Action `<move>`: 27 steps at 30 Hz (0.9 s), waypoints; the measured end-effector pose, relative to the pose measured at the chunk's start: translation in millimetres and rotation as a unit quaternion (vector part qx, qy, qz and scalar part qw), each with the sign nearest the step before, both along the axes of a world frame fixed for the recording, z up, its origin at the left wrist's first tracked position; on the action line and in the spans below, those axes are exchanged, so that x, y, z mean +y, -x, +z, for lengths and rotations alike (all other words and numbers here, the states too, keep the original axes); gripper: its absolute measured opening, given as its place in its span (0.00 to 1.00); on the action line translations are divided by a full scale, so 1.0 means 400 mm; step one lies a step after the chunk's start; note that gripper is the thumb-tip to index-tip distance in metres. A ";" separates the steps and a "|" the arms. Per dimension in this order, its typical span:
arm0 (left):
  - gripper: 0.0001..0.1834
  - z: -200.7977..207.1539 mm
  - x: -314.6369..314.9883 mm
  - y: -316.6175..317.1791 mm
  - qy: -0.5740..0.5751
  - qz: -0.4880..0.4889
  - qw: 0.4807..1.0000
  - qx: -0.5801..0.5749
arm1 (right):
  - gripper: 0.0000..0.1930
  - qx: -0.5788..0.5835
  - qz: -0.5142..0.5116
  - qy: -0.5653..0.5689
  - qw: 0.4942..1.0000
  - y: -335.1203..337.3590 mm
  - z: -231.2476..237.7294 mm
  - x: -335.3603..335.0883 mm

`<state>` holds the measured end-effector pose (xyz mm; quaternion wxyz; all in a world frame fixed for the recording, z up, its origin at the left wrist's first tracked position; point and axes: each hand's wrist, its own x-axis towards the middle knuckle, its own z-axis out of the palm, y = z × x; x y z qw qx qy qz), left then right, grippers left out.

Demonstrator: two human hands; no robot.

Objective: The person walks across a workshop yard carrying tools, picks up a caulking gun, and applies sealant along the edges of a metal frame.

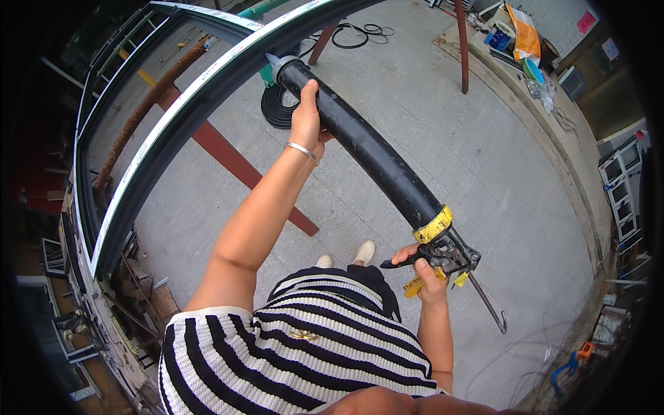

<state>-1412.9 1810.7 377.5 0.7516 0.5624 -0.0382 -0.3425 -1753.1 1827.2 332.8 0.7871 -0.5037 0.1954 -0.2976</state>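
Observation:
A long black caulking gun (377, 155) slants across the view, its nozzle at the upper left and its handle at the lower right. My left hand (308, 119) is wrapped round the barrel near the nozzle end, thumb on top. My right hand (427, 278) grips the black and yellow handle behind the yellow collar (434, 225). A bent metal rod (489, 304) sticks out of the back. The pale nozzle (272, 59) is at the edge of a dark window frame (178, 114) with a white protective strip; whether it touches cannot be made out.
Red-brown steel legs (235, 162) and a rusty pipe (131, 138) stand under the frame. A coil of black rubber strip (277, 109) lies on the grey floor. At the upper right are an orange and white bag (523, 34) and a green basin (532, 70). A white ladder-like frame (620, 183) leans at the right.

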 end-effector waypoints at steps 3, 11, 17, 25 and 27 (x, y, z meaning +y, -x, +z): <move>0.31 0.009 -0.016 -0.004 -0.004 -0.018 0.998 -0.065 | 0.13 -0.052 0.005 -0.042 0.998 -0.021 -0.044 0.014; 0.32 0.023 -0.044 -0.026 -0.040 -0.040 0.995 -0.086 | 0.12 -0.106 -0.004 -0.083 0.991 -0.059 -0.099 0.029; 0.31 0.007 -0.043 -0.041 -0.043 -0.037 0.993 -0.099 | 0.11 -0.136 0.007 -0.136 0.981 -0.079 -0.119 0.035; 0.29 -0.003 -0.052 -0.040 -0.066 -0.034 0.993 -0.096 | 0.11 -0.137 0.001 -0.136 0.981 -0.085 -0.132 0.033; 0.29 -0.004 -0.048 -0.039 -0.065 -0.025 0.993 -0.094 | 0.11 -0.132 0.002 -0.125 0.983 -0.081 -0.131 0.030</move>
